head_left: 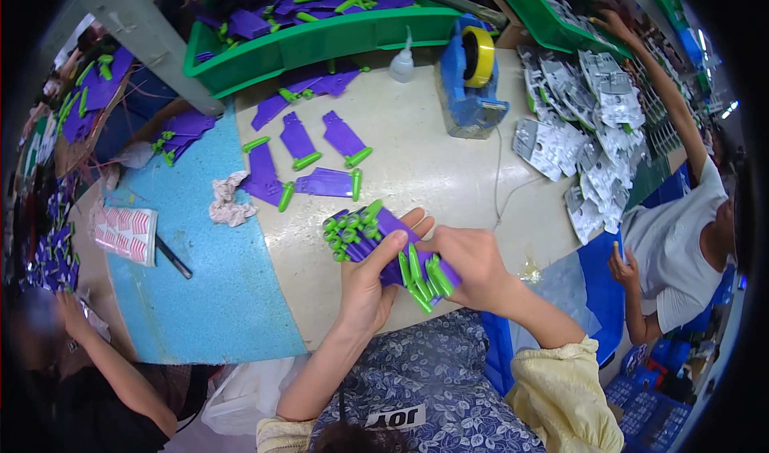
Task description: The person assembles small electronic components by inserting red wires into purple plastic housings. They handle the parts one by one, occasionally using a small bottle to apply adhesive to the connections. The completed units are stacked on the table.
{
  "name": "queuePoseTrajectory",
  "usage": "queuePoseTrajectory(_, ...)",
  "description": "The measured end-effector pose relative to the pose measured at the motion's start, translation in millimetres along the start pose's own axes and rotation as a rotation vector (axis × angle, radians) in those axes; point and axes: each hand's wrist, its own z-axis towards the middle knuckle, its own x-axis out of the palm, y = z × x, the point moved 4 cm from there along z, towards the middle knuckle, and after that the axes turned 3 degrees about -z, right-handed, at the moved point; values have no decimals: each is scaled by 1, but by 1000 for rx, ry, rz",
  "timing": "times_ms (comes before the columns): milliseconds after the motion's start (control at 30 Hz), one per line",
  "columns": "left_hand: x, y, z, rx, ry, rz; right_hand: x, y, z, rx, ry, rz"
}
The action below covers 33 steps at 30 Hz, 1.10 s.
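Observation:
Both of my hands are closed around a thick stack of flat purple plastic parts with green rounded ends (390, 224), above the table's near edge. My left hand (370, 281) wraps the stack from below, its thumb lying across the middle. At the other end, my right hand (473, 262) grips the parts, with its fingertips partly hidden. Green ends cluster at the stack's upper left, and several more stick out beside my right hand. Beyond the stack, loose purple parts (324, 183) of the same kind lie flat on the table.
A green bin (320, 48) of purple parts stands at the back. Nearby are a blue tape dispenser (473, 92), a white squeeze bottle (402, 64) and crumpled paper (229, 201). Grey molded parts (593, 132) pile up at right. Co-workers' arms (673, 92) reach in from both sides.

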Motion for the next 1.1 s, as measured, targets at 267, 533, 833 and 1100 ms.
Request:
queuePoseTrajectory(267, -8, 10, -9, 196, 37, 505, -20, -3, -7, -54, 53, -82)
queuePoseTrajectory(533, -47, 4, -48, -307, -88, 401, -73, -113, -76, 416, 237, -220)
queuePoseTrajectory(833, -40, 50, -36, -335, -220, -147, -63, -123, -42, 404, 156, -2)
queuePoseTrajectory(1100, -14, 77, -5, -307, -279, -347, -66, -107, -40, 209, 349, -256)
